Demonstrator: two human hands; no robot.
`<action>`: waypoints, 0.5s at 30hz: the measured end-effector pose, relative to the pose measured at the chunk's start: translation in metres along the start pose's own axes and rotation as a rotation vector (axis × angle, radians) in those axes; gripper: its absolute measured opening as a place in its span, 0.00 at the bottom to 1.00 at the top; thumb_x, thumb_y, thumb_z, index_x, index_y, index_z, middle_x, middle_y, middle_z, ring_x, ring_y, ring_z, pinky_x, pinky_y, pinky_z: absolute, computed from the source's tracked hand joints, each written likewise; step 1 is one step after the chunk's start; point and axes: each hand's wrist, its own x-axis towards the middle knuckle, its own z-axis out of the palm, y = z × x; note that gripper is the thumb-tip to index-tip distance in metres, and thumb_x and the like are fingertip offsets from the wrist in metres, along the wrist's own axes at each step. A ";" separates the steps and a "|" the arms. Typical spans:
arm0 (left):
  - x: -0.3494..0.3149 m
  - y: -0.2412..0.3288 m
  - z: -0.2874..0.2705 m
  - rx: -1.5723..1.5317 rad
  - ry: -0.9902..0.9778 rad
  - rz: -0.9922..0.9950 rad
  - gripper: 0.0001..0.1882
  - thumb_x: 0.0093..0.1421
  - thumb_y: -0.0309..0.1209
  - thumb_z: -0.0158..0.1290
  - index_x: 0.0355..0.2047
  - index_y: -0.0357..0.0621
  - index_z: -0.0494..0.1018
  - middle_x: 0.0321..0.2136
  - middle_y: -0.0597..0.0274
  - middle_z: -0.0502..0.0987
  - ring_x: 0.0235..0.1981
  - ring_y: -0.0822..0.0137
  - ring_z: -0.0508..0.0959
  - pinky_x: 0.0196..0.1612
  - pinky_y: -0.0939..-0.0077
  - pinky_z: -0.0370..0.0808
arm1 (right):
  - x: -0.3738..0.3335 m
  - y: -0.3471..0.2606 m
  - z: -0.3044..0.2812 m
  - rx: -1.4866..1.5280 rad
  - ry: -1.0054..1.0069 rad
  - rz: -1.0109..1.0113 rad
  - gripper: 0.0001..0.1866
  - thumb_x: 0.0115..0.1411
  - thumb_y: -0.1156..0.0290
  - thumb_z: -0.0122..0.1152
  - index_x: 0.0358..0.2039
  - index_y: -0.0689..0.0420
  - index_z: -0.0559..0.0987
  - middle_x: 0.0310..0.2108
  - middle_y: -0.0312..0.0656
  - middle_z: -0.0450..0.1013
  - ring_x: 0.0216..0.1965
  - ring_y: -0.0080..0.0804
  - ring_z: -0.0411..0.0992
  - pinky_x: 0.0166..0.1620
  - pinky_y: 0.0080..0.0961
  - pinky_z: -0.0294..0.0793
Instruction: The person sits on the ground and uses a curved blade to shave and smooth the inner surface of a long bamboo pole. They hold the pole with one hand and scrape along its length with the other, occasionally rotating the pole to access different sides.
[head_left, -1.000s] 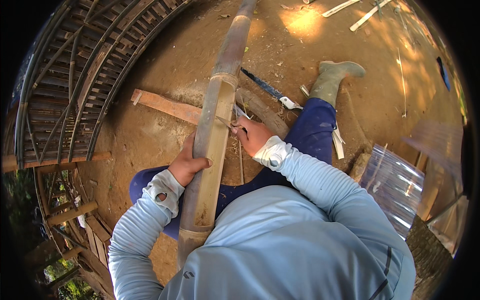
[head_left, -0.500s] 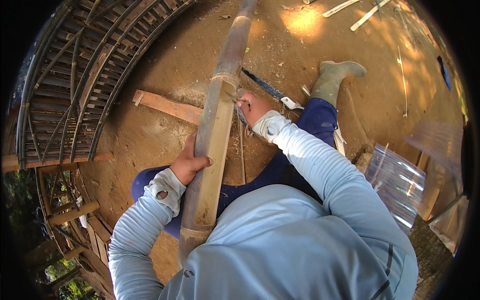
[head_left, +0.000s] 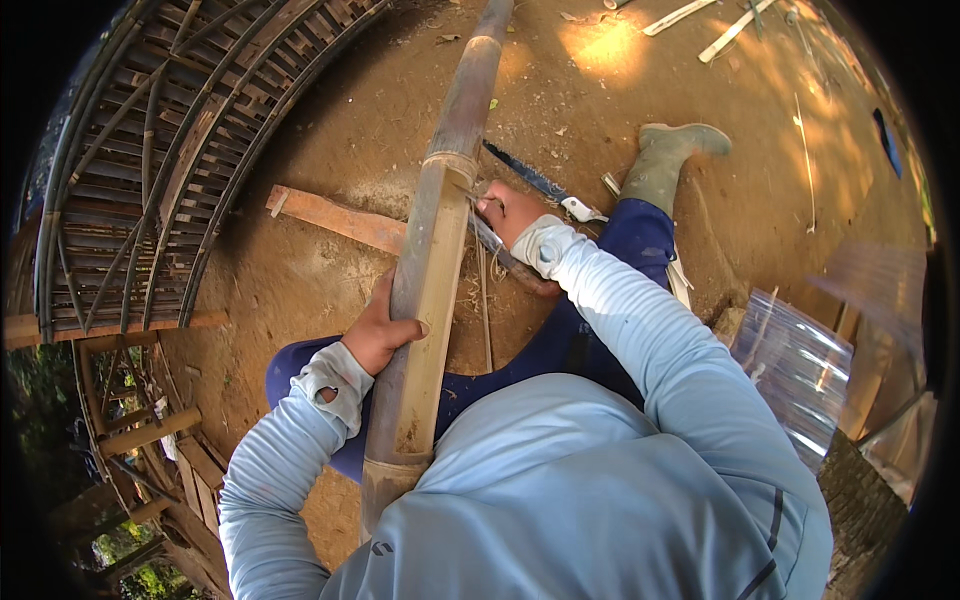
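A thick bamboo pole [head_left: 415, 340] slants up across my lap, with a long pale opening cut along its side between two nodes. My left hand [head_left: 383, 325] is closed round its left side, thumb lying over the pale cut face. Just below the upper node, my right hand [head_left: 508, 212] is closed by the pole's right edge on a knife [head_left: 487, 234]. The grey blade shows under the fingers, and what seems its brown handle runs back beneath my forearm. The tip is hard to make out against the bamboo.
Behind the pole lies a reddish wooden board [head_left: 335, 216]. A dark-bladed tool with a white handle [head_left: 530, 172] rests on the dirt beyond my right hand. A slatted bamboo structure [head_left: 150, 170] stands left; clear corrugated sheets [head_left: 795, 365] are at right. My booted leg [head_left: 655, 180] stretches right.
My right hand has shifted slightly, and the blade tip that stuck out over the bamboo's cut edge has drawn back. More of the knife shows below the hand. My left hand stays put.
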 end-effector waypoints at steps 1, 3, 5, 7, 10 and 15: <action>-0.003 0.003 0.003 -0.039 -0.008 -0.029 0.57 0.47 0.32 0.62 0.72 0.30 0.43 0.60 0.42 0.67 0.62 0.52 0.69 0.66 0.66 0.62 | -0.003 0.002 0.002 -0.019 -0.008 -0.004 0.16 0.70 0.55 0.55 0.46 0.55 0.77 0.32 0.57 0.78 0.37 0.59 0.78 0.42 0.46 0.74; -0.004 0.007 0.001 -0.042 0.002 -0.027 0.57 0.47 0.32 0.62 0.72 0.30 0.44 0.60 0.42 0.67 0.61 0.52 0.69 0.66 0.66 0.63 | -0.001 -0.003 0.000 -0.048 -0.013 -0.030 0.16 0.70 0.55 0.55 0.46 0.54 0.77 0.32 0.57 0.78 0.37 0.59 0.78 0.42 0.47 0.74; -0.004 -0.002 0.000 0.008 0.016 0.020 0.56 0.47 0.32 0.62 0.72 0.30 0.44 0.59 0.43 0.68 0.60 0.53 0.70 0.65 0.66 0.64 | -0.010 0.000 0.002 -0.052 -0.057 -0.076 0.16 0.70 0.55 0.54 0.46 0.55 0.77 0.33 0.57 0.78 0.39 0.59 0.78 0.43 0.47 0.74; 0.001 -0.002 0.000 -0.005 0.009 0.022 0.56 0.47 0.32 0.62 0.72 0.31 0.45 0.58 0.44 0.69 0.59 0.54 0.71 0.64 0.66 0.65 | -0.008 0.011 0.006 -0.044 -0.035 -0.128 0.17 0.71 0.54 0.54 0.47 0.55 0.77 0.35 0.57 0.79 0.40 0.58 0.78 0.43 0.47 0.74; -0.001 -0.005 0.000 -0.032 0.006 0.002 0.55 0.47 0.32 0.61 0.72 0.32 0.46 0.58 0.46 0.69 0.58 0.54 0.71 0.63 0.66 0.65 | 0.007 0.005 -0.003 -0.048 -0.050 -0.045 0.18 0.70 0.52 0.54 0.46 0.54 0.77 0.37 0.56 0.79 0.41 0.57 0.78 0.44 0.45 0.74; 0.001 -0.006 -0.003 -0.099 -0.034 0.011 0.51 0.49 0.33 0.55 0.73 0.37 0.48 0.58 0.49 0.71 0.57 0.57 0.73 0.62 0.65 0.68 | 0.006 0.002 -0.010 0.168 -0.071 0.079 0.20 0.67 0.52 0.58 0.46 0.55 0.79 0.36 0.55 0.79 0.39 0.53 0.78 0.45 0.45 0.74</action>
